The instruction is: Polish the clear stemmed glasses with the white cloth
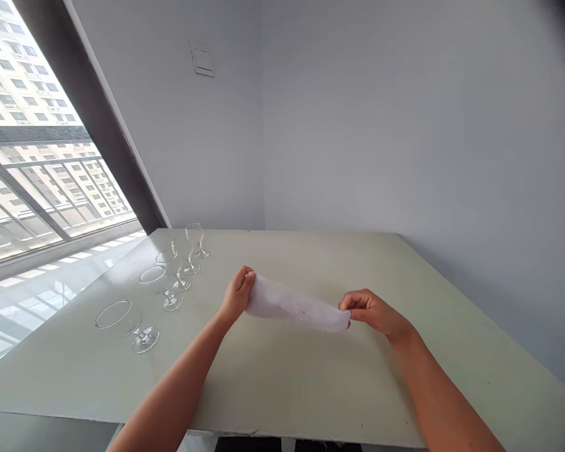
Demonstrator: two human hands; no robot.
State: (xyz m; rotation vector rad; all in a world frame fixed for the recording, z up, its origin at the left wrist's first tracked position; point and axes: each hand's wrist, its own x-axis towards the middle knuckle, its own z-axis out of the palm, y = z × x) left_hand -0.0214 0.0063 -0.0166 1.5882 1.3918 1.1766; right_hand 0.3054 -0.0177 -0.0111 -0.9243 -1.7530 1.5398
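A thin white cloth (296, 306), long and folded, is stretched between my two hands above the middle of the table. My left hand (238, 292) grips its left end, thumb on top. At the other end, a little lower and nearer to me, my right hand (371, 311) pinches a corner between thumb and fingers. The cloth sags slightly and slopes down to the right. Whether it is one layer or several I cannot tell.
Several clear stemmed glasses stand in a row along the left of the pale table (282, 389); the nearest glass (144, 339) is left of my forearm. Walls meet behind the table. A light switch (202, 61) and a large window (37, 138) are at the left.
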